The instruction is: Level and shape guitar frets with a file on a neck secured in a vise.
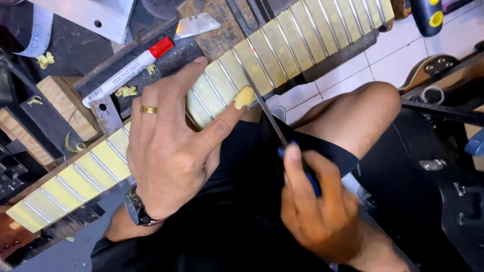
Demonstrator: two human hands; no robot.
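Observation:
A pale yellow guitar fretboard with metal frets runs diagonally from lower left to upper right. My left hand presses flat on its middle, a ring on one finger, thumb beside a small yellow wad at the board's edge. My right hand grips a blue-handled tool; its thin metal blade lies along a fret next to the wad. A watch sits on my left wrist.
A white marker with a red cap, a metal ruler, a utility blade and wood blocks lie at upper left, with yellow shavings scattered. My bare knee is over a white tiled floor; a guitar body is at right.

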